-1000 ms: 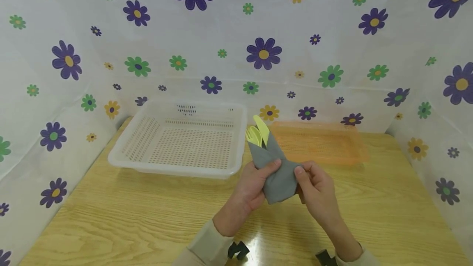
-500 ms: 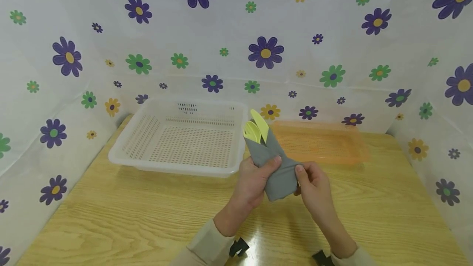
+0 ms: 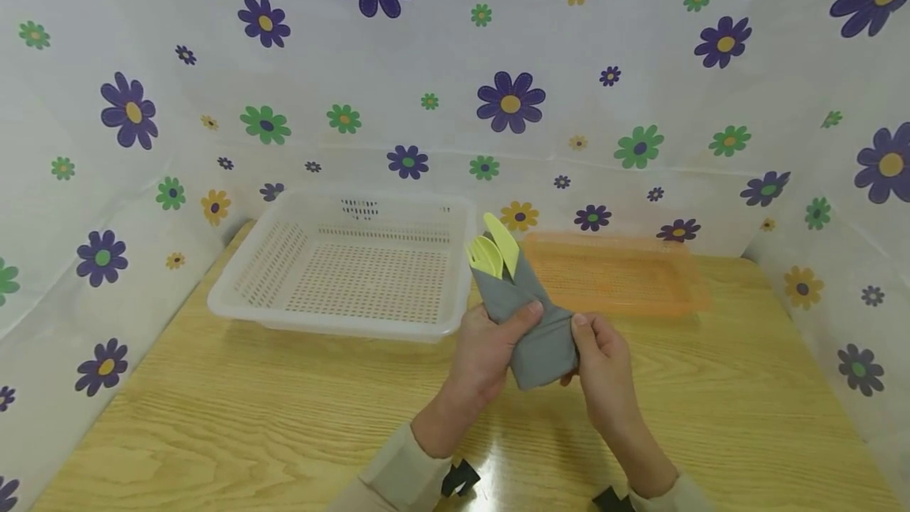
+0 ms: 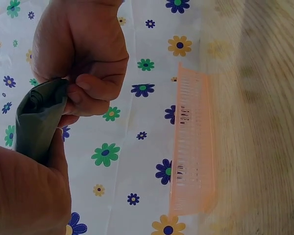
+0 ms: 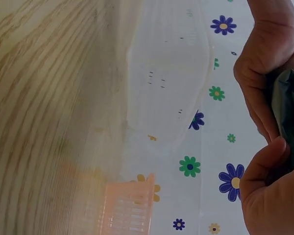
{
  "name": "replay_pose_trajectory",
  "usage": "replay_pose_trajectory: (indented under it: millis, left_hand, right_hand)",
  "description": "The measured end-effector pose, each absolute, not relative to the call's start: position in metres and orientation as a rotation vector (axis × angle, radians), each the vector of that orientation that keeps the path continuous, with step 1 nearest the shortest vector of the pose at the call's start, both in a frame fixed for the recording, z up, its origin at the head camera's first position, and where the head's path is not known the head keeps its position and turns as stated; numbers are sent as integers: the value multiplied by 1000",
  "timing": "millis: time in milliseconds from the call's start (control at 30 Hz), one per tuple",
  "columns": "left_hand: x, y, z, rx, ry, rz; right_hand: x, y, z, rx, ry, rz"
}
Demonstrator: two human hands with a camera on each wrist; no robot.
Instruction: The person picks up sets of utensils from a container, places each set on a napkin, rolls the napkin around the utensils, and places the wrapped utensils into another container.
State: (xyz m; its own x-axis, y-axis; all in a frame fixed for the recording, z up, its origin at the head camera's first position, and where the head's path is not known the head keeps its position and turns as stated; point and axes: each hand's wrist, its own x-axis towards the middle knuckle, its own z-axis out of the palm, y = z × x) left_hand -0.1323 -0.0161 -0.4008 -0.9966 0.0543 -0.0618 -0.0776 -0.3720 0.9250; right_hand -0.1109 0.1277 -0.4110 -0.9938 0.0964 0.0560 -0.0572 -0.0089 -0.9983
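A grey cloth napkin is folded into a pouch round a yellow-green knife, a spoon and a fork; their upper ends stick out at the top. My left hand grips the pouch from its left side, thumb across the front. With thumb and fingers my right hand pinches the napkin's right edge. The left wrist view shows the rolled lower end of the napkin between both hands. In the right wrist view the napkin is partly hidden by the hands.
A white perforated basket stands on the wooden table at the back left. Behind the hands, to the right, lies a shallow orange basket. A flowered sheet hangs behind and along both sides.
The pouch and cutlery have shifted slightly up and left from a second ago. The right hand has drawn the napkin's right edge in closer to the pouch.
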Motion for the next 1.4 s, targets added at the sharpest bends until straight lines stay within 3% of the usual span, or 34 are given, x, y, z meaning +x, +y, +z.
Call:
replay_pose_trajectory:
  millis: [233, 500, 633, 800, 1400]
  left_hand:
    - [-132, -16, -402, -2, 1786, 2521]
    - [-133, -17, -403, -18, 1877, 2524]
    - [-133, -17, -403, -65, 1884, 2552]
    - [-133, -17, -403, -90, 1893, 2554]
    - [-134, -15, -402, -52, 1865, 2538]
  right_hand:
    - [-114, 125, -420, -40, -2148, 2042]
    - [-119, 124, -433, 352, -2029, 1204]
    - [-116, 124, -434, 489, -2027, 1031]
    - [-110, 120, -433, 527, -2104, 1153]
    - [-111, 121, -426, 197, -2256, 1679]
